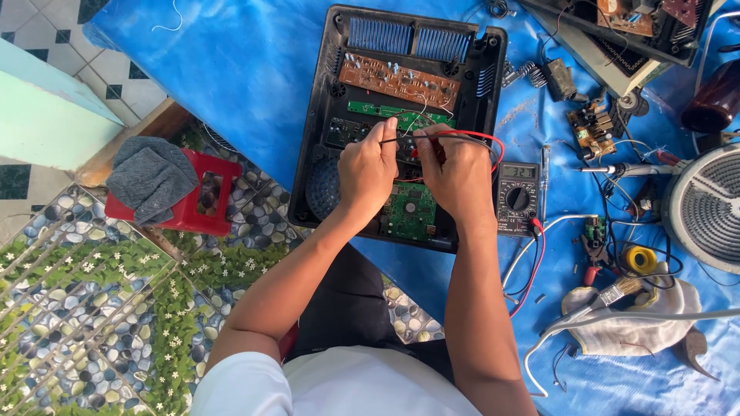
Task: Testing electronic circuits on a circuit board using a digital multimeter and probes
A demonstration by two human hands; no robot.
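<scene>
Blue tarp (254, 69) covers the whole table, and a black open casing (322, 115) lies near its front edge, circuit boards bared inside. Both hands are over the casing's middle. The left hand (367, 171) has its fingers curled tight, thumb and forefinger pinching a thin black probe (395, 140) that lies level and points right. The right hand (458, 179) is closed as well, fingers folded round a red probe (422, 151) whose tip is hidden under the knuckles, so I cannot tell what it touches. The two hands sit just beside each other, nearly touching. A red lead (484, 137) loops from the right hand over the casing's right wall. Above the hands, a brown board (397, 80) and a narrow green board (378, 110); below them, a square green board (410, 212) near the casing's front wall. A multimeter (517, 196) lies just beside the casing on the right, display lit, dial in its middle. Further right: a soldering iron (617, 169), a brush (620, 291) on a cloth (632, 327), and a round coil (705, 206) at the table's right edge. Off the table's left edge, a red stool (210, 192) stands on the floor with a grey rag (150, 177) draped over it.
</scene>
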